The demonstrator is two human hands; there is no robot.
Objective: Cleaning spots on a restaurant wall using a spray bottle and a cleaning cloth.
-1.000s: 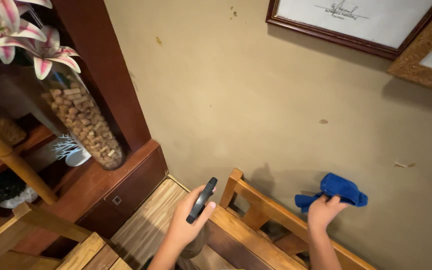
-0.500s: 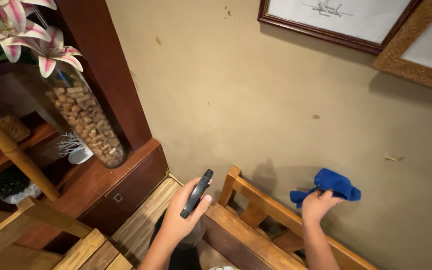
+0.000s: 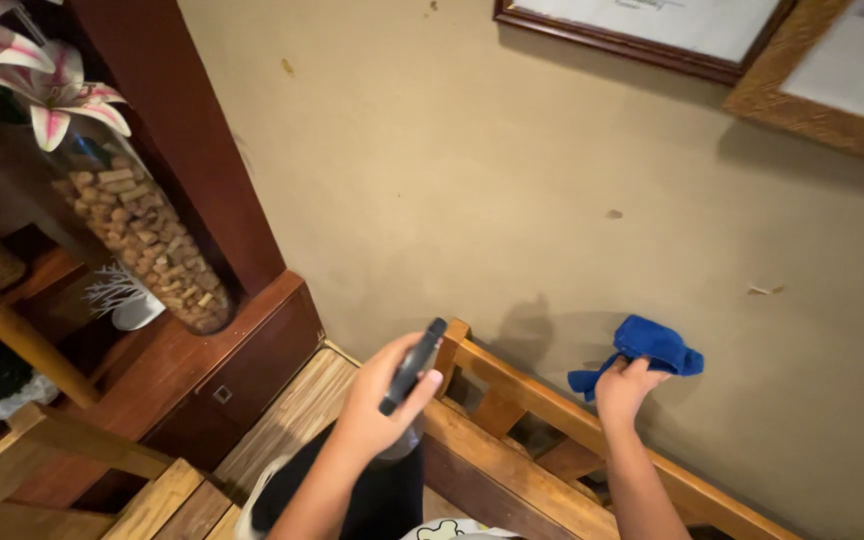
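Barely shifted since a second ago, the blue cloth (image 3: 642,352) sits pressed to the wall (image 3: 472,190) above the wooden rail (image 3: 552,415), right hand (image 3: 624,388) clamped on it. Left hand (image 3: 382,400) is closed round a dark spray bottle (image 3: 412,366); overspray might reach the framed pictures (image 3: 652,35).

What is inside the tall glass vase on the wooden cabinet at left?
The tall glass vase is packed with wine corks down to its base. Pink and white lilies cover its mouth, so the opening and any stems among the corks cannot be seen.
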